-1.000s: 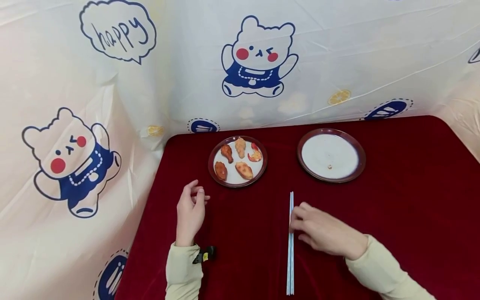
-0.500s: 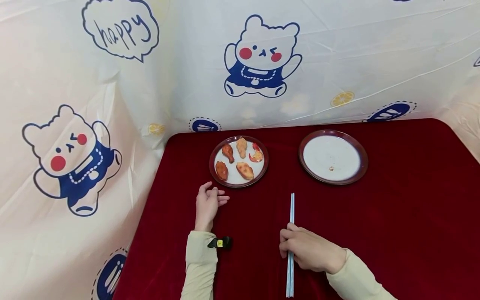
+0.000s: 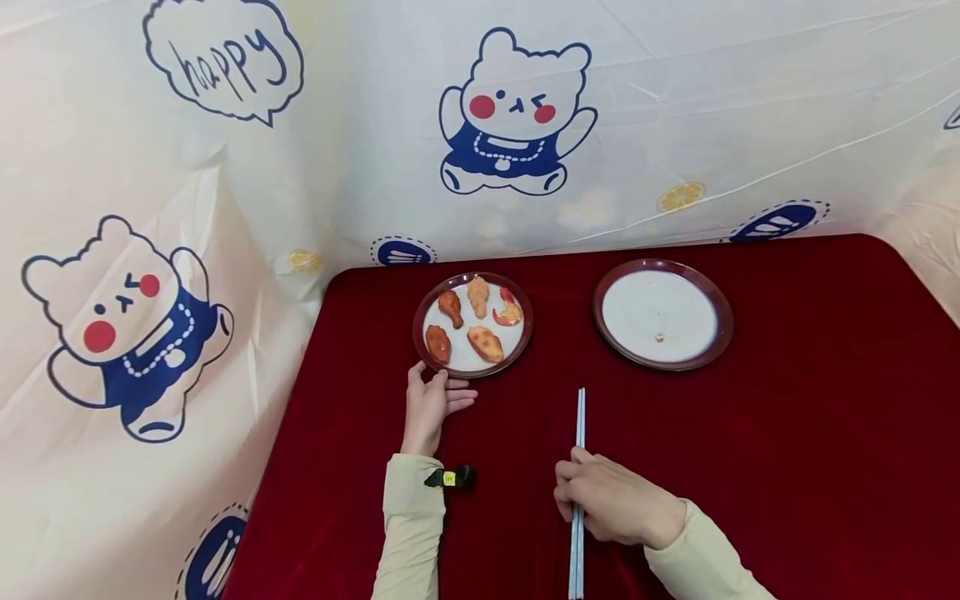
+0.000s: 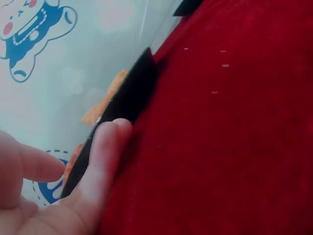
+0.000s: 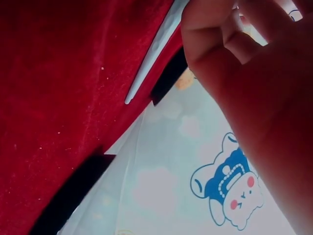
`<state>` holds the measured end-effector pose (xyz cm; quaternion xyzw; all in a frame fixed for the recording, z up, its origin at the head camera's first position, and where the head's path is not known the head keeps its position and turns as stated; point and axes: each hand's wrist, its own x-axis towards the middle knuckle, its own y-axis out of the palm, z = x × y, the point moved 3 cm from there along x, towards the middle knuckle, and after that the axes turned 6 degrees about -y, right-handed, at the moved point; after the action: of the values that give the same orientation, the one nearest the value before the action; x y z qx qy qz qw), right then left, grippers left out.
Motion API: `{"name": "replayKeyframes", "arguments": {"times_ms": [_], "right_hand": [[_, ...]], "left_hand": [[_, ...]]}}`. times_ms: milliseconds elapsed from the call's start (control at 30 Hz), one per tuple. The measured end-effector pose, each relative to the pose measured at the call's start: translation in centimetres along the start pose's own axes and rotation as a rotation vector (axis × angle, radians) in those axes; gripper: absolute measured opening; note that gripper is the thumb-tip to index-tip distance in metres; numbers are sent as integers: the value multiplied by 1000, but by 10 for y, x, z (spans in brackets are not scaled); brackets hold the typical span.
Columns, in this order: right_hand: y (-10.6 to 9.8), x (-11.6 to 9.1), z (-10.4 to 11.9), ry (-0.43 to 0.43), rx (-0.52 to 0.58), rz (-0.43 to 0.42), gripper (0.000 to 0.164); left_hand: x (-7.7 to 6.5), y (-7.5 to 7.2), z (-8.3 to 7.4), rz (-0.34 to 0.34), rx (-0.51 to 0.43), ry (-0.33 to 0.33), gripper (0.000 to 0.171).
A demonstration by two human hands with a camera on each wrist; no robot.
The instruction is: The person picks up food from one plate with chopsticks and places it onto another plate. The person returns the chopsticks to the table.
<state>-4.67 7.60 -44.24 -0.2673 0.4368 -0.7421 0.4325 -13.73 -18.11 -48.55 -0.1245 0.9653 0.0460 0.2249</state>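
Note:
My left hand [image 3: 427,408] is at the near rim of a brown-edged plate [image 3: 528,321], its fingers extended. In the left wrist view a finger lies against the plate's dark outer side [image 4: 134,90]. On that plate lie a drumstick [image 3: 450,307], a breaded piece [image 3: 477,297], a red-and-orange shrimp-like piece [image 3: 507,308] and two flat browned pieces [image 3: 485,342]. My right hand [image 3: 618,500] grips a pair of pale blue chopsticks [image 3: 581,417] around their middle, fingers curled over them. In the right wrist view their tips [image 5: 139,83] point away from the hand, close to the red cloth.
A second brown-rimmed plate [image 3: 660,304] stands at the back right, with a small orange mark on its white face. Dark red cloth [image 3: 825,433] covers the table. A curtain [image 3: 360,125] printed with bears hangs behind and on the left.
My left hand has moved right and forward to the plate's rim. My right hand has slid toward me along the chopsticks and now holds them. The plates stay put.

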Motion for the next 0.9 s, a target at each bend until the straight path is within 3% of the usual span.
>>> {"name": "replayKeyframes", "arguments": {"times_ms": [567,900], "right_hand": [[1,0,2,-33,-82,-37,34],[1,0,5,-20,-107,16,36]], "left_hand": [[3,-2,2,-9,34,1,51],[3,-1,3,-8,31,10,51]]}}
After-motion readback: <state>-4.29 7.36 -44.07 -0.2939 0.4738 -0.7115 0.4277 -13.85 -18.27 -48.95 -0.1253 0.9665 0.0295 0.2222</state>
